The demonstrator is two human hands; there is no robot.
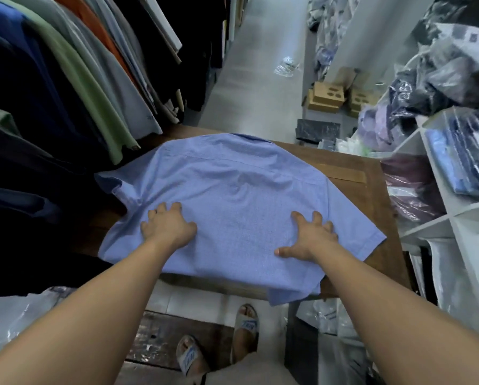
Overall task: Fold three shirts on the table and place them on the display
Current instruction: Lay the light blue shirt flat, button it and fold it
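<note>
A light blue short-sleeved shirt point(232, 190) lies spread back-up on a small brown wooden table point(368, 190), collar at the far end and hem hanging over the near edge. My left hand point(167, 226) presses flat on the shirt's left side with fingers spread. My right hand point(309, 236) presses flat on the shirt's right side near the sleeve, fingers spread. Neither hand pinches the cloth.
A rack of hanging shirts point(66, 79) crowds the table's left side. White shelving point(441, 218) with bagged folded shirts stands at the right. Cardboard boxes point(327, 97) and plastic bags lie on the floor beyond. My sandalled feet point(218, 345) stand below the table's near edge.
</note>
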